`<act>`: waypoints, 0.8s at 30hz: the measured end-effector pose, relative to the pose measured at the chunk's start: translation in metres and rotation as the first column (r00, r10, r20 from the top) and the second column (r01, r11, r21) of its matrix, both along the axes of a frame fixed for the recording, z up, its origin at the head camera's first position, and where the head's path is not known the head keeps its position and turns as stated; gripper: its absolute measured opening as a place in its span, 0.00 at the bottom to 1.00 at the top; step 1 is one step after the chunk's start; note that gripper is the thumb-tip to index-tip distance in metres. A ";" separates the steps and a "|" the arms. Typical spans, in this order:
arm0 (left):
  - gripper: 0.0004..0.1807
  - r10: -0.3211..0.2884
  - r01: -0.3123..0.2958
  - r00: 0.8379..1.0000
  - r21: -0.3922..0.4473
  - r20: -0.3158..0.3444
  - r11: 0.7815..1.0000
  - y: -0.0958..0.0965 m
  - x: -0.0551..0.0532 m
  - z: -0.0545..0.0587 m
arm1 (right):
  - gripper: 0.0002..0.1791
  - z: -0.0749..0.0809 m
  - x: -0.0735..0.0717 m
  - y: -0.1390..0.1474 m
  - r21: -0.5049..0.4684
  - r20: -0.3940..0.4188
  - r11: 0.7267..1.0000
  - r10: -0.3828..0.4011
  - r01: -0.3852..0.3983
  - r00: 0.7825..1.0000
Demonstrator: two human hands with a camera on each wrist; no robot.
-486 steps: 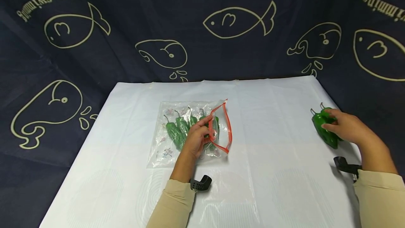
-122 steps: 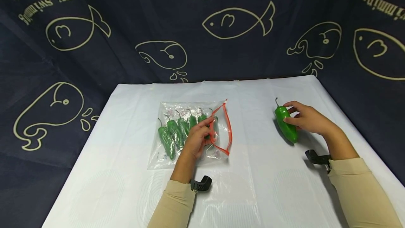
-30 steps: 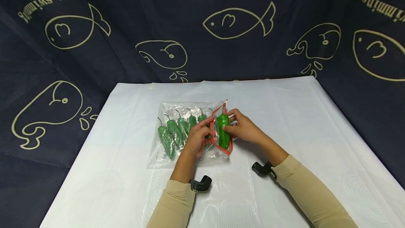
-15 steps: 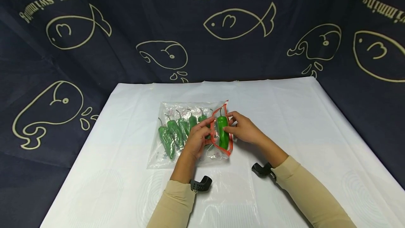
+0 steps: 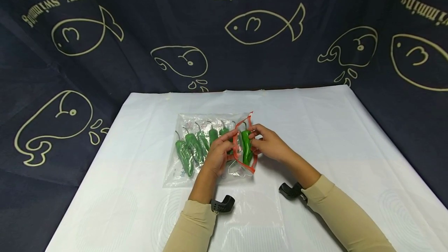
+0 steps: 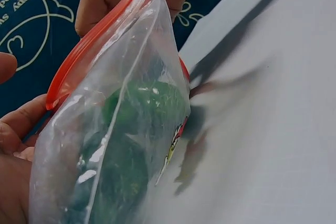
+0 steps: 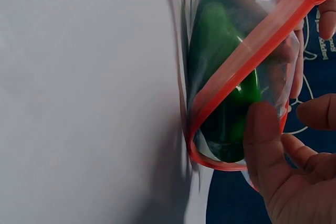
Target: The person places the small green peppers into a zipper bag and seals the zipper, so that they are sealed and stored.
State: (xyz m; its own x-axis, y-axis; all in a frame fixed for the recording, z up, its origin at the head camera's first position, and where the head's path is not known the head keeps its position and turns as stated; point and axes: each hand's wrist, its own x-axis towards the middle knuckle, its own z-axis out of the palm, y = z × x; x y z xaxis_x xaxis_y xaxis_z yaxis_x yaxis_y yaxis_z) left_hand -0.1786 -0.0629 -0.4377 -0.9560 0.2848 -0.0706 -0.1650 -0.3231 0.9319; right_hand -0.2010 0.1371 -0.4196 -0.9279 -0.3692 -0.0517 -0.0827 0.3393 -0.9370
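A clear zip bag with a red-orange zip edge lies on the table, its mouth facing right. Inside it, several green peppers lie side by side with stems pointing away. My left hand pinches the upper layer at the mouth and keeps it raised. Another green pepper sits in the mouth, partly behind the zip edge in the right wrist view. At that opening, my right hand touches this pepper's outer side with its fingertips, not wrapped round it. The left wrist view shows the pepper blurred through the film.
A white-covered table spreads around the bag. Dark blue cloth printed with fish and whales hangs behind and at both sides. Black wrist cameras sit on both wrists, below the sleeves.
Two peppers lay at the right earlier; one was carried left to the bag's mouth by my right hand. Since half a second ago its fingers have loosened from that pepper. My left hand stays put.
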 end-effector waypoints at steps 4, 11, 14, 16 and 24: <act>0.36 -0.007 0.007 1.000 -0.001 -0.010 1.000 0.000 0.000 0.001 | 0.25 -0.001 -0.001 0.000 -0.001 0.011 1.000 -0.006 0.006 1.000; 0.37 -0.012 0.012 1.000 0.006 -0.021 1.000 0.001 0.000 0.003 | 0.24 -0.001 -0.002 0.000 -0.002 0.025 1.000 -0.012 0.012 1.000; 0.37 -0.012 0.012 1.000 0.011 -0.029 1.000 0.001 0.000 0.002 | 0.24 0.001 -0.001 -0.001 0.011 0.042 1.000 -0.026 0.026 0.999; 0.36 -0.009 0.010 0.999 0.012 -0.034 1.000 0.001 -0.001 0.002 | 0.23 0.001 0.000 -0.002 0.017 0.056 0.999 -0.029 0.028 0.998; 0.37 -0.015 0.015 0.999 0.018 -0.037 1.000 0.000 0.001 0.004 | 0.24 -0.002 -0.001 -0.006 -0.048 0.102 0.999 0.002 0.003 0.995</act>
State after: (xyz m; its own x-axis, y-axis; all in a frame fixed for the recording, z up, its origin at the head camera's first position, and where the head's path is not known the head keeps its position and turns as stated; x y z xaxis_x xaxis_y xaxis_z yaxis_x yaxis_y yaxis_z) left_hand -0.1779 -0.0626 -0.4340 -0.9535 0.3000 -0.0301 -0.1357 -0.3380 0.9313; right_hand -0.2016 0.1315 -0.4217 -0.9189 -0.3730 -0.1282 0.0142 0.2935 -0.9558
